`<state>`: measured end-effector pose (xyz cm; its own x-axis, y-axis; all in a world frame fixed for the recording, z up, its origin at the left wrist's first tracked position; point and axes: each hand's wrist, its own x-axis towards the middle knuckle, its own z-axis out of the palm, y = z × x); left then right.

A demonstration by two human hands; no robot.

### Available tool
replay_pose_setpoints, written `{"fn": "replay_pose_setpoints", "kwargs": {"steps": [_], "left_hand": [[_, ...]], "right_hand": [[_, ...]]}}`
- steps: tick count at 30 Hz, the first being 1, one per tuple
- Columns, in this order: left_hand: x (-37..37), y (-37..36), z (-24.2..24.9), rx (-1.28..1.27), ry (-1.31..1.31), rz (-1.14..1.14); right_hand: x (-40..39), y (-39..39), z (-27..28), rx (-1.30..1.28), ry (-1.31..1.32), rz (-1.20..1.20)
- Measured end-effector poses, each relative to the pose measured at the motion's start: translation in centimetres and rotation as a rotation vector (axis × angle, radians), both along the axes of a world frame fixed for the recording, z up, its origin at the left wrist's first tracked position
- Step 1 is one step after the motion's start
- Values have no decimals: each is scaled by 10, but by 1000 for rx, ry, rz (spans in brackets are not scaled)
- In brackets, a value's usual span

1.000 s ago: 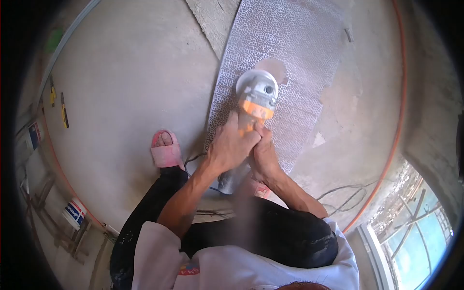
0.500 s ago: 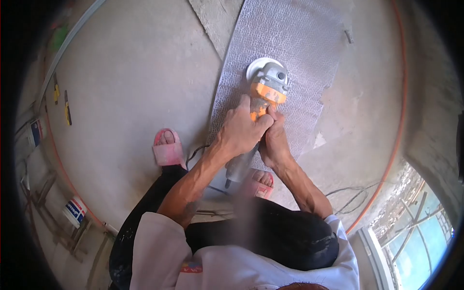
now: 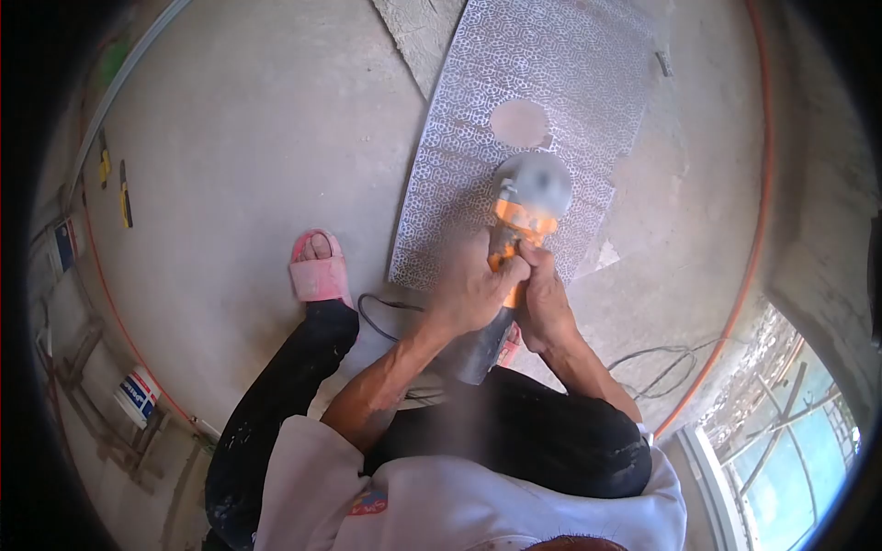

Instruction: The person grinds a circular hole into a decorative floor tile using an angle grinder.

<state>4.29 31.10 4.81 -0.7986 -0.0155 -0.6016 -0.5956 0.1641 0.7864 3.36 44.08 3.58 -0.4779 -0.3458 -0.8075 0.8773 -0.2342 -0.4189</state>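
Note:
An orange and grey angle grinder (image 3: 528, 207) is held in both hands over a patterned grey sheet (image 3: 588, 92) on the floor. My left hand (image 3: 473, 289) wraps round the tool's body from the left, slightly blurred. On the other side, my right hand (image 3: 544, 294) has its fingers closed round the same body. The grinder's round head lies just below a round hole (image 3: 520, 123) in the sheet, with bare floor colour showing through it. Whether the disc touches the sheet cannot be made out.
Two yellow-black cutters (image 3: 126, 195) lie on the floor at left. A black cable (image 3: 666, 363) coils at right, near an orange hose (image 3: 761, 184). My pink slippers (image 3: 320, 275) stand near the sheet. A white bucket (image 3: 138, 397) is at lower left.
The grinder and both hands have moved down toward my body, off the spot where the round hole now shows. The tool's head looks tilted differently, and the white disc is hidden.

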Motion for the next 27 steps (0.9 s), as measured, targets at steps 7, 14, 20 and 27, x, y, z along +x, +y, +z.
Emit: {"fn": "replay_pose_setpoints", "kwargs": {"steps": [7,14,20,27], "left_hand": [[-21,-5,-7,-95,22,58],[-29,-15,-17,-135,-58,31],[-13,-6,-20,-90,-97,48],[-9,8,-10,-7,-145,22]], "right_hand": [[-21,-15,-10,-59,32,-58],[-31,-26,-20,-78,18,-79],[-19,-16,-20,-6,-19,8],[-14,8,-7,39,-47,61]]}}
